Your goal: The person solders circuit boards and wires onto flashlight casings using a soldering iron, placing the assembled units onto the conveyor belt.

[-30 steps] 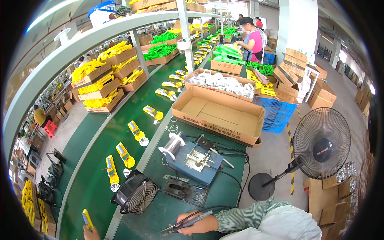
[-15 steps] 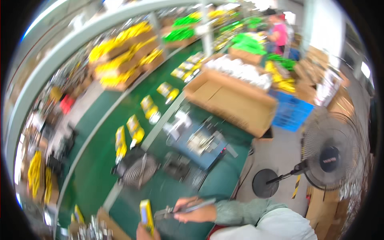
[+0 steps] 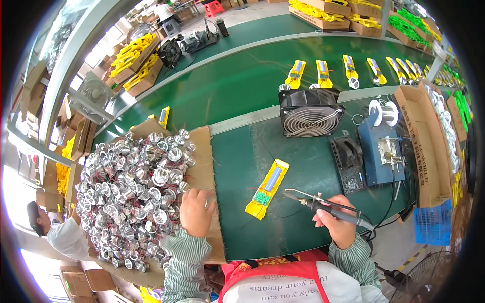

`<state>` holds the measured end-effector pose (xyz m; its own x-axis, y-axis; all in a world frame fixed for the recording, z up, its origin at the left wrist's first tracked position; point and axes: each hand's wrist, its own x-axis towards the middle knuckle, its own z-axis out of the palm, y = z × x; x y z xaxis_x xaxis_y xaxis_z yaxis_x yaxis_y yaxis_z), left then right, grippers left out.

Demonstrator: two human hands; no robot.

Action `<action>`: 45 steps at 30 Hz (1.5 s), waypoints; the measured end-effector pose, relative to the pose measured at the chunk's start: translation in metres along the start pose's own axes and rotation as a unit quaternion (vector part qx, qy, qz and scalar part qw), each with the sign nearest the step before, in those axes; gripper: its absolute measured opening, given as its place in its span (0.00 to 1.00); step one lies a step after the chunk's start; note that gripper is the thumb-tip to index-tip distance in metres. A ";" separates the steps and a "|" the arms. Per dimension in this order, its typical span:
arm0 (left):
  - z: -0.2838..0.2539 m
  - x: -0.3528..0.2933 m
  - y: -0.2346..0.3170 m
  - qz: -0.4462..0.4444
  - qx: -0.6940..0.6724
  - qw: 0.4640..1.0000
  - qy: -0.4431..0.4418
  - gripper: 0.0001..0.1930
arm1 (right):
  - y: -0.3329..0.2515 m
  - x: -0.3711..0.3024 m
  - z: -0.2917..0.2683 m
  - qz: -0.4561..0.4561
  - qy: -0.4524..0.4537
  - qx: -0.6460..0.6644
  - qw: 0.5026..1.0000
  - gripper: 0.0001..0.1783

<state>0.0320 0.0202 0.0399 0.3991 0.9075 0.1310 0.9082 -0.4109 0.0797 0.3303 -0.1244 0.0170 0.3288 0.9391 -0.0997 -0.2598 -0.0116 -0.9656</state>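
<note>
My right hand (image 3: 337, 227) grips a soldering iron (image 3: 336, 212) with a thin metal tube along it, its tip pointing left. Just left of that tip, a yellow plastic housing (image 3: 276, 170) lies flat on the green bench, apart from both hands. Inside it sit a purple-blue cylindrical battery (image 3: 273, 179) and a small green circuit board (image 3: 261, 197) with thin wires. My left hand (image 3: 197, 212) is at the right edge of a heap of silver reflector cups (image 3: 134, 197) with red wires. Its fingers are curled together; what they hold is hard to make out.
Beyond the housing stand a black fan (image 3: 311, 113), a dark soldering stand (image 3: 347, 164) and a blue machine (image 3: 379, 146) with a white wire spool (image 3: 383, 112). A long cardboard box (image 3: 424, 151) flanks them. More yellow housings (image 3: 323, 74) line the green conveyor (image 3: 227, 83).
The view has swung left, bringing the reflector heap fully in. My left hand has left the yellow housing and moved to the heap. My right hand still holds the soldering iron.
</note>
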 end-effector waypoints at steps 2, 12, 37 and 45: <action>0.017 0.006 -0.010 0.003 0.022 1.000 -0.010 0.13 | 0.002 0.001 0.006 -0.002 -0.012 0.006 1.000 0.10; 0.057 0.010 -0.021 0.002 -0.075 0.996 0.040 0.04 | 0.003 0.006 0.017 0.000 -0.029 -0.034 0.999 0.08; 0.050 0.005 0.062 0.045 -0.295 0.954 -0.023 0.03 | 0.017 0.023 0.034 0.067 -0.063 -0.057 0.994 0.09; 0.051 0.007 0.063 0.031 -0.294 0.955 -0.037 0.03 | 0.024 0.028 0.037 0.082 -0.071 -0.032 0.994 0.08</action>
<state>0.0982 0.0055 -0.0043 0.4775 0.8744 0.0859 0.6637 -0.4230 0.6169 0.2994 -0.0852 0.0002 0.1547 0.9616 -0.2269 -0.2401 -0.1862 -0.9527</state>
